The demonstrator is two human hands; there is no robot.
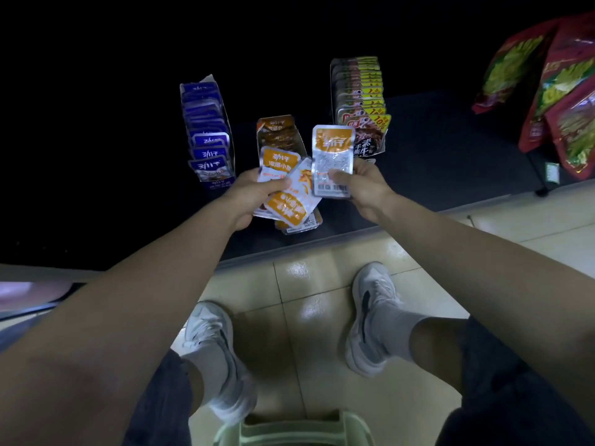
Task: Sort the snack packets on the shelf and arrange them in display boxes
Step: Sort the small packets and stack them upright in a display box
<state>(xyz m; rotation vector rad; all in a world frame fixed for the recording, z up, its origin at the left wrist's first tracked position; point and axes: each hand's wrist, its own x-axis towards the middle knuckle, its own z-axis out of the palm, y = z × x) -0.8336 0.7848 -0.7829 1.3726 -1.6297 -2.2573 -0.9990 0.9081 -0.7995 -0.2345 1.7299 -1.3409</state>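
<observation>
**Item: orange snack packets, mid-sort.** Landmark: orange display box (278,133), standing on the dark shelf (434,162).

- **Left hand** (254,191): clenched round a fan of orange packets (286,201), thumb on top, held just in front of the orange display box. The packets are splayed and not squared up.
- **Right hand** (360,185): pinches a single orange packet (333,156) by its lower edge, thumb on its face, upright, just to the right of the box front. The silver printed side faces the camera.
- **Loose packets** (302,225): a few lie flat on the shelf in front of the box, under the left hand.
- **Blue display box** (207,130): left of the landmark, filled with a row of upright packets.
- **Yellow-and-black display box** (360,91): right of the landmark, also filled.
- **Red bags** (553,91): far right of the landmark, well apart.

**Step in hand (judged):** feeding orange packets into the orange box, which looks only part filled. **Handling note:** turn the single packet so its orange face matches the row, slide it in upright behind the front packet, and square the fan before adding more. Slick foil may slip from a loose fan.
</observation>
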